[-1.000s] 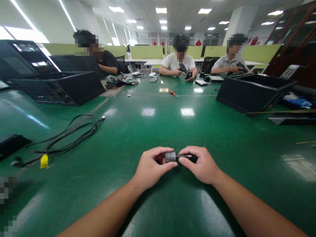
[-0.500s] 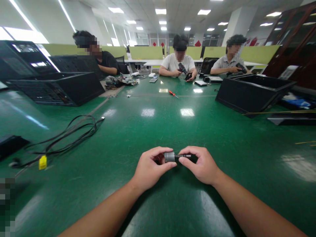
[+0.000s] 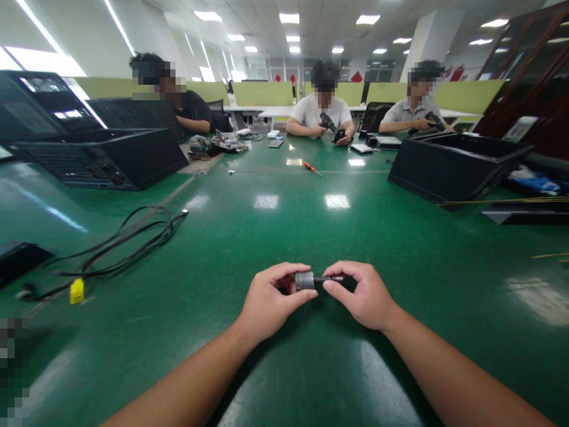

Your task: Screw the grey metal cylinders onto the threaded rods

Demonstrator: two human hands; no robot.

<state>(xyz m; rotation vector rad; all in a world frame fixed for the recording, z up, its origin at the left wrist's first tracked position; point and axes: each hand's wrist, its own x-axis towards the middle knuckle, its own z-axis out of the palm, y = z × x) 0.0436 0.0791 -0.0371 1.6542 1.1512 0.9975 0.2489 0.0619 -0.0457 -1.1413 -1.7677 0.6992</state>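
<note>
A small grey metal cylinder [image 3: 304, 281] is held in my left hand [image 3: 273, 302], between the thumb and the fingers. From its right side runs a thin dark shaft [image 3: 333, 278] with a ribbed or coiled surface. The thumb and fingertips of my right hand [image 3: 362, 295] pinch this shaft. Both hands are close together, low in the middle of the view over the green table [image 3: 284, 231]. What lies behind the left fingers, something reddish, is too hidden to make out.
Black cables [image 3: 128, 243] with a yellow tag [image 3: 77, 291] lie at left. Open black cases stand at left [image 3: 151, 154] and right [image 3: 444, 166]. An orange screwdriver [image 3: 310, 167] lies ahead. Across the table sit three people, two holding power drills.
</note>
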